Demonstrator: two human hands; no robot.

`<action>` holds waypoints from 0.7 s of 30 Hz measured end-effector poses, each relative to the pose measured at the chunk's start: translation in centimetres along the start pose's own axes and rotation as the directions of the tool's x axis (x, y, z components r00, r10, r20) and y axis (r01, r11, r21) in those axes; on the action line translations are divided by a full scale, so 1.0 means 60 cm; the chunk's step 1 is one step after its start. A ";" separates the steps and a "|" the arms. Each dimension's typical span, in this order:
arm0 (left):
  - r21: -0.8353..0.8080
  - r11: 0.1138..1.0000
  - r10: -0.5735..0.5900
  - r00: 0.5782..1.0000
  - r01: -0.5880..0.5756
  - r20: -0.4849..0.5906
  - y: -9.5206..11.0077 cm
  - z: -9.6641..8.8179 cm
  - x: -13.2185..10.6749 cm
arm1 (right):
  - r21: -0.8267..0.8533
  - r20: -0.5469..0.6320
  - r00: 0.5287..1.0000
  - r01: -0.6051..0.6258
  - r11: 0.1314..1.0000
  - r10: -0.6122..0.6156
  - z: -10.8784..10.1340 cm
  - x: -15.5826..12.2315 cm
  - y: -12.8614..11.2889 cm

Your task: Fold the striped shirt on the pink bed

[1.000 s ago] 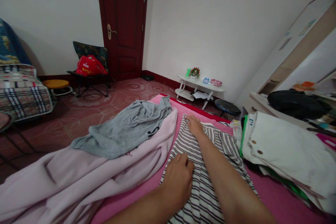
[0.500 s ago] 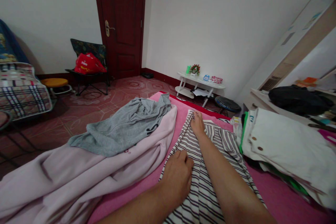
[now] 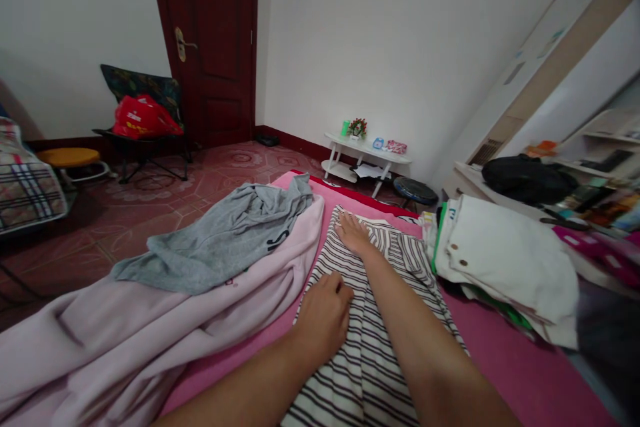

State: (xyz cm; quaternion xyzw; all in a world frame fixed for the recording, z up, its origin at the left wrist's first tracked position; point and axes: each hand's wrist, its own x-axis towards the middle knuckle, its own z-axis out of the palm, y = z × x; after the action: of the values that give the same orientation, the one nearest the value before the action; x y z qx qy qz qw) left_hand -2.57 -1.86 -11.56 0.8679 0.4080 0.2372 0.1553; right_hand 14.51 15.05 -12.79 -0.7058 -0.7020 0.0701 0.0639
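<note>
A black-and-white striped garment (image 3: 345, 360) lies folded lengthwise on the pink bed cover (image 3: 505, 360). Near its left edge, my left hand (image 3: 325, 310) rests with curled fingers closed on the cloth; the fingertips are partly hidden. Farther up, my right hand (image 3: 353, 235) lies flat on the far end of the garment, fingers stretched out. To the left, a grey garment (image 3: 220, 233) with black lettering is spread loosely over a pale pink garment (image 3: 135, 340), both rumpled.
A stack of folded clothes (image 3: 510, 260), white on top, stands right of the striped garment. Beyond the bed are a low white table (image 3: 370, 153), a black round stool (image 3: 415, 191) and a folding chair (image 3: 140, 90) bearing a red bag (image 3: 145, 119). A cabinet (image 3: 463, 177) is at right.
My right hand has gone from pinching the garment's far edge to lying flat with fingers spread. The far left corner now lies flatter. My left hand stays closed; the view has turned slightly right.
</note>
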 end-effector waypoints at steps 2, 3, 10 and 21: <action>0.000 1.000 0.009 1.000 -0.009 -0.002 0.000 -0.003 0.000 | 0.022 0.037 0.999 0.022 1.000 -0.023 -0.003 -0.029 -0.001; 0.002 1.000 0.015 1.000 -0.015 -0.004 0.001 -0.004 -0.001 | 0.035 0.054 0.998 0.035 0.999 -0.037 -0.004 -0.047 0.000; 0.002 0.998 0.062 0.998 -0.062 -0.024 -0.002 -0.002 -0.011 | 0.275 0.094 0.968 0.199 0.941 -0.233 -0.035 -0.235 0.025; 0.078 0.991 0.117 0.992 -0.113 -0.048 0.002 0.002 -0.017 | 0.231 -0.119 0.971 -0.178 0.957 0.209 -0.056 -0.617 0.098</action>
State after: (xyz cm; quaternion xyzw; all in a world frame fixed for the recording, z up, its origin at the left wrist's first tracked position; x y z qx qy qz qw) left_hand -3.02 -2.75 -11.90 0.8887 0.3696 0.2531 0.0979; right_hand 20.78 -21.98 -10.24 -0.7631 -0.6110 0.1024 0.1837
